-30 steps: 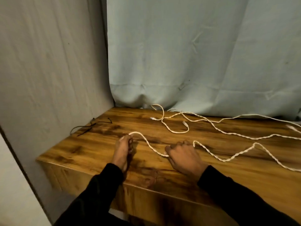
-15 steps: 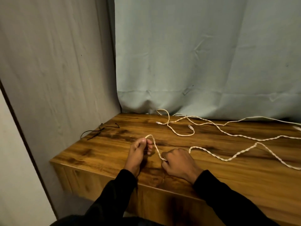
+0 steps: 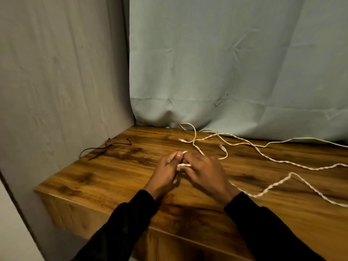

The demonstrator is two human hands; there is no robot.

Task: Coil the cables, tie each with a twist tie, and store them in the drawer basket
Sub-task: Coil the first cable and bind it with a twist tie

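Note:
A long white twisted cable (image 3: 271,187) snakes across the wooden table (image 3: 113,176) from the right edge toward my hands. My left hand (image 3: 165,170) pinches a folded bit of this cable between thumb and fingers just above the table. My right hand (image 3: 203,170) meets it, fingers curled on the same cable right beside the left. More white cable (image 3: 244,143) with small plugs lies looped at the back by the curtain. Black twist ties (image 3: 105,149) lie at the table's back left corner.
A grey wall panel (image 3: 56,91) bounds the table on the left and a pale blue curtain (image 3: 235,63) hangs behind it. The table's front edge (image 3: 94,206) runs diagonally below my wrists. No drawer or basket is in view.
My hands have come together: the right hand slid left along the cable to meet the left, folding the stretch between them into a short loop. The slack on the right was drawn in.

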